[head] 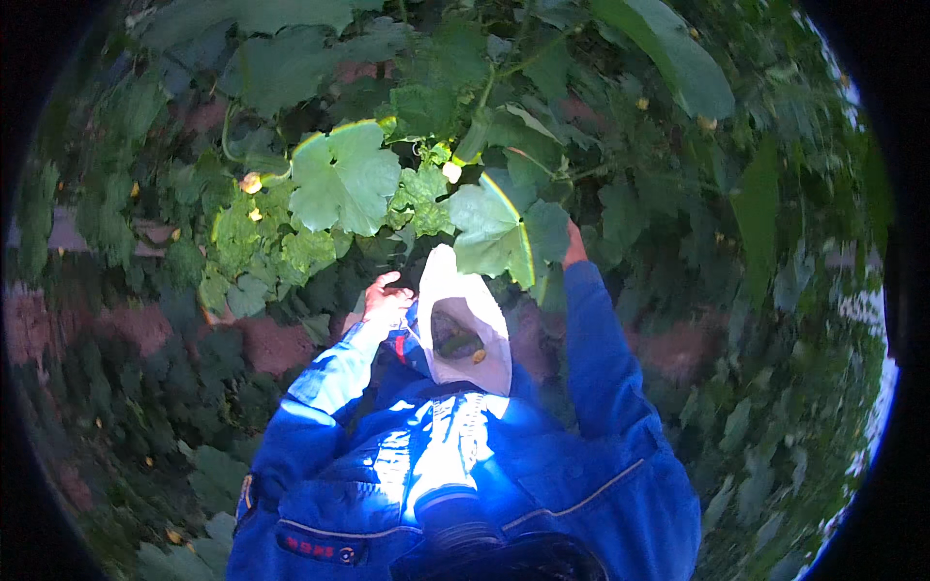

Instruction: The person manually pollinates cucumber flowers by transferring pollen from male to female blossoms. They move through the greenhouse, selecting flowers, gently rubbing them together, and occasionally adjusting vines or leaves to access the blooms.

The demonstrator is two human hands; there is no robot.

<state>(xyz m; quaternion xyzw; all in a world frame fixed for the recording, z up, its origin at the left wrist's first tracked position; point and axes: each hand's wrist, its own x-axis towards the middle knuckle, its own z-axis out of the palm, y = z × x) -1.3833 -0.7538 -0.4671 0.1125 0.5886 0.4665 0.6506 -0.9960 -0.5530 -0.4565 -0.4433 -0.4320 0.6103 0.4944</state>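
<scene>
My left hand (389, 296) is beside the left rim of a white cloth bag (492, 319) hanging open at my waist, its fingers apart and nothing seen in them. Inside the bag lie a green fruit (461, 343) and a small yellow thing (479, 356). My right hand (574, 244) reaches into the foliage, mostly hidden behind a broad green leaf (490, 231); whether it holds anything cannot be seen. Above the bag, a green fruit with a pale, withered flower (451, 172) at its tip hangs from the vine.
Dense climbing vines with lobed leaves (345, 178) surround me on all sides. Long green gourds hang close by, one at the upper right (672, 58) and another farther right (757, 210). Yellow flowers (251, 182) dot the foliage. Reddish soil (272, 345) shows between the plants.
</scene>
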